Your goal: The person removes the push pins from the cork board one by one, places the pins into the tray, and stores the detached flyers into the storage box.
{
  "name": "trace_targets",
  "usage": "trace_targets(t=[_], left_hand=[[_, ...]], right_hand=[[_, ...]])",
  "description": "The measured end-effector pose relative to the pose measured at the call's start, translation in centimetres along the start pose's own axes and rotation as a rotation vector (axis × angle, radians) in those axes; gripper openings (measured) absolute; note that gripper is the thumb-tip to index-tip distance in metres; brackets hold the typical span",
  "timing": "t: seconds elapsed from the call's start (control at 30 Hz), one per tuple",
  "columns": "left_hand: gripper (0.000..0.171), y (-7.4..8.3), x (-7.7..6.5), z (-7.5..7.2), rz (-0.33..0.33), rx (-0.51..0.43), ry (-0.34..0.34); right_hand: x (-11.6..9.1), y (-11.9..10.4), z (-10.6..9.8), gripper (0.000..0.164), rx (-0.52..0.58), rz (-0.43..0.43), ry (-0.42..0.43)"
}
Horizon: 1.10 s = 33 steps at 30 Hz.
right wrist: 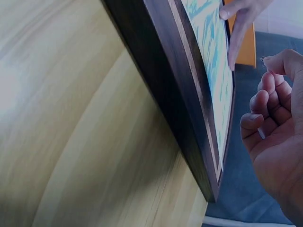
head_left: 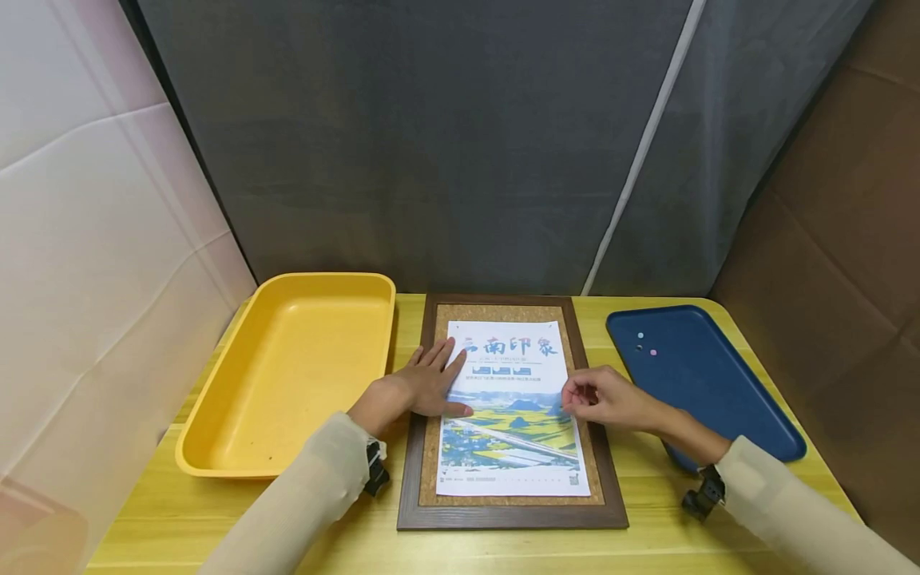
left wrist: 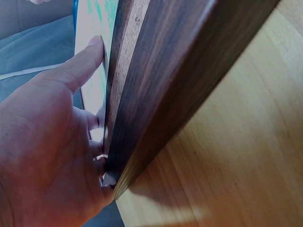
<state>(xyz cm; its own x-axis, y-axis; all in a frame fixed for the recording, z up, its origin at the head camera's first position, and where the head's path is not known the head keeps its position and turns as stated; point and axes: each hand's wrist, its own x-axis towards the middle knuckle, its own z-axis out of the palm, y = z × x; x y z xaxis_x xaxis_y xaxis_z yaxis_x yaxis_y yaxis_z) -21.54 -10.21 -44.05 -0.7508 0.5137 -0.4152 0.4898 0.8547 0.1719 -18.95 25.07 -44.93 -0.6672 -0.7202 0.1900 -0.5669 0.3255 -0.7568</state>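
A printed poster with blue lettering and a yellow-green landscape lies on a cork board with a dark wooden frame. My left hand rests on the poster's left edge, fingers spread and straight. Over the poster's right edge, my right hand has thumb and index finger together. In the right wrist view, that hand pinches a tiny pin, its other fingers curled loosely. Small dark dots show at the poster's two top corners.
To the left stands a large yellow tray with raised walls. A dark blue tray lies to the right, with several small pins near its far left corner. A grey curtain hangs behind the wooden table.
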Motion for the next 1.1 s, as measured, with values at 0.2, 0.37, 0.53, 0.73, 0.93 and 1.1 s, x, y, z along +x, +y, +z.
trace_targets(t=[0.2, 0.37, 0.53, 0.73, 0.93, 1.1], left_hand=[[0.104, 0.0, 0.0, 0.0, 0.001, 0.000, 0.001], [0.104, 0.0, -0.1, 0.0, 0.002, -0.007, 0.001], [0.104, 0.0, -0.1, 0.0, 0.003, -0.006, 0.000], [0.104, 0.0, -0.1, 0.0, 0.003, -0.005, -0.001], [0.104, 0.0, -0.1, 0.0, 0.003, -0.009, 0.000], [0.104, 0.0, 0.0, 0.0, 0.002, -0.010, 0.001]], right_hand=[[-0.5, 0.7, -1.0, 0.016, -0.037, 0.036, 0.027], [-0.9, 1.3, -1.6, 0.017, -0.055, 0.047, 0.039], [-1.3, 2.0, -2.1, 0.019, -0.072, 0.042, 0.064], [-2.1, 3.0, -2.9, 0.021, -0.114, 0.092, 0.098], [-3.0, 3.9, -3.8, 0.017, -0.143, 0.114, 0.137], [-3.7, 4.5, -4.7, 0.014, -0.152, 0.170, 0.166]])
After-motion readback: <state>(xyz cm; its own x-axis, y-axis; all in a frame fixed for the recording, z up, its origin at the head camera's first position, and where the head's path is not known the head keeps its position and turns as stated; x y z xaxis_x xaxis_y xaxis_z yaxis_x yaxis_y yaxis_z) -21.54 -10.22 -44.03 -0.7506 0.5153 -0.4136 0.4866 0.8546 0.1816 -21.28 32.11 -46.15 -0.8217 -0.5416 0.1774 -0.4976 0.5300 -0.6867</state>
